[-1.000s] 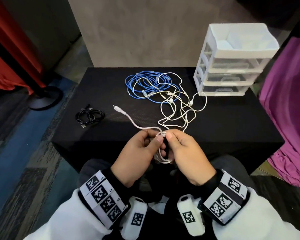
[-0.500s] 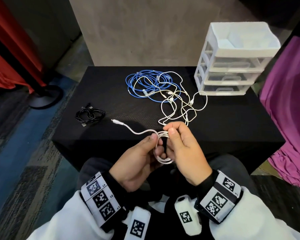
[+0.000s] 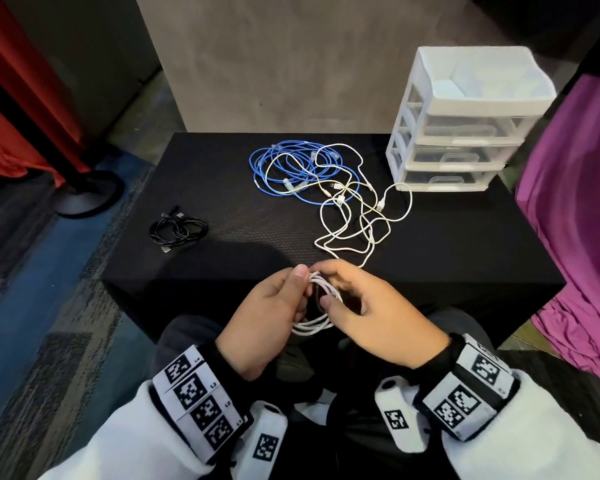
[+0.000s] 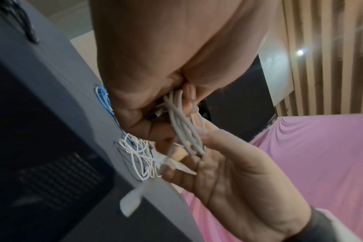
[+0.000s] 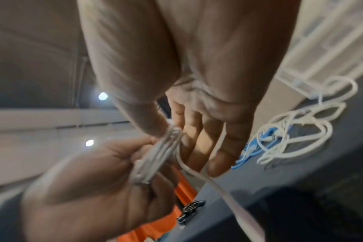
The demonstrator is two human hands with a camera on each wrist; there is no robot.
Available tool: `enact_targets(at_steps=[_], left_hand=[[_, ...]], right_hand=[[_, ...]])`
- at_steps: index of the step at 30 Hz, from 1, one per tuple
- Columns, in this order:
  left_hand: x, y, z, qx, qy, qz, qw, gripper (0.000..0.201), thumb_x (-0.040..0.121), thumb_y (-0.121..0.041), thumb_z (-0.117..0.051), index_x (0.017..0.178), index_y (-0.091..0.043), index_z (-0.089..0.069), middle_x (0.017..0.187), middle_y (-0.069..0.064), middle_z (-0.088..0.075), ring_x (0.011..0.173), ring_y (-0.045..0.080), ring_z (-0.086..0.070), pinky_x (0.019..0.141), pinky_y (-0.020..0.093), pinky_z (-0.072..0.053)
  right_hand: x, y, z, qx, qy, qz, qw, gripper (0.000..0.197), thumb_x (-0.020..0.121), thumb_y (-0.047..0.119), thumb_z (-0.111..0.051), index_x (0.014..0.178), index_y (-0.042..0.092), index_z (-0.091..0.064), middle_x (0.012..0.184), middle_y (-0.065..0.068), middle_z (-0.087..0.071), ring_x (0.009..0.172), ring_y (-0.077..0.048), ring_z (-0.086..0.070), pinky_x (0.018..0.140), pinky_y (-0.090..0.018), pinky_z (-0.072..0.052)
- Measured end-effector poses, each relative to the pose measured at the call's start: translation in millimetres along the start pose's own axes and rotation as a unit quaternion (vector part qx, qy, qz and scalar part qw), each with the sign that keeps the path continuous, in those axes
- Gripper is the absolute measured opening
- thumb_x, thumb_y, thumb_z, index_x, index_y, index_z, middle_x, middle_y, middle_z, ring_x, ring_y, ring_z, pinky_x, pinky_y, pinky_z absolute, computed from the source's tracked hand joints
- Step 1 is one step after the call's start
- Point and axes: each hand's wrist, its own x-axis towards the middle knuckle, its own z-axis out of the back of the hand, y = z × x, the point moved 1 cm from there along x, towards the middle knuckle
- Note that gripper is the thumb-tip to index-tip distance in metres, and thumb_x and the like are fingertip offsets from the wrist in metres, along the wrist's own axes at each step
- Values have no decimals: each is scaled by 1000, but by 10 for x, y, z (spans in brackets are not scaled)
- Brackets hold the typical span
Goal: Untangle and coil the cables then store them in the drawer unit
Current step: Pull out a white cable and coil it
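White cable loops [image 3: 313, 308] sit between the two hands, in front of the near edge of the black bench [image 3: 222, 188] and above the person's lap; the left hand [image 3: 262, 322] has its fingers curled round one side of this small coil, with the thumb pressed on top of the strands; the right hand [image 3: 378, 315] has its thumb on the other side of the coil, and its fingers are only loosely bent, reaching over the top. In the right wrist view, the strands [image 5: 155, 157] are bunched together in the left hand's grip [image 5: 97, 185], and one loose end of the cable [image 5: 218, 185] goes down and away from the fingers [image 5: 199, 142] of the right hand.

On the bench, well apart from the hands, lies a tangle of thin white cables [image 3: 361, 216]; it overlaps a blue cable [image 3: 291, 168] that is loosely looped toward the far side. A black cable [image 3: 177, 230], already coiled, rests alone on the left part of the bench. The drawer unit [image 3: 465, 123] stands on the far right corner; it is white with three clear drawers, all pushed in, and an open tray on the top. A purple cloth [image 3: 575, 216] hangs on the right side, and a red curtain [image 3: 18, 109] on the left.
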Motion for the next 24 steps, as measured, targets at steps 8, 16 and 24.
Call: enact_targets(at_steps=[8, 16, 24], left_hand=[[40, 45, 14, 92, 55, -73, 992, 31, 93, -47, -69, 107, -21, -65, 93, 7, -73, 82, 18, -66, 82, 40, -56], [105, 45, -5, 172, -27, -108, 979, 17, 103, -27, -59, 92, -19, -69, 80, -3, -71, 72, 7, -63, 71, 28, -52], [178, 88, -48, 145, -135, -86, 976, 24, 104, -31, -57, 87, -15, -67, 71, -3, -68, 64, 3, -61, 62, 24, -50]], right_hand=[[-8, 4, -31, 125, -43, -52, 990, 46, 97, -3, -61, 129, 26, -47, 67, 5, -56, 57, -7, -50, 61, -25, -44], [-19, 22, -58, 27, -91, -12, 995, 37, 95, 4, -68, 116, 27, -47, 84, 2, -65, 65, -10, -59, 68, -23, -47], [-38, -75, -131, -128, -104, 3, 986, 29, 90, 45, -66, 110, 28, -79, 107, 18, -65, 103, -4, -64, 93, -33, -54]])
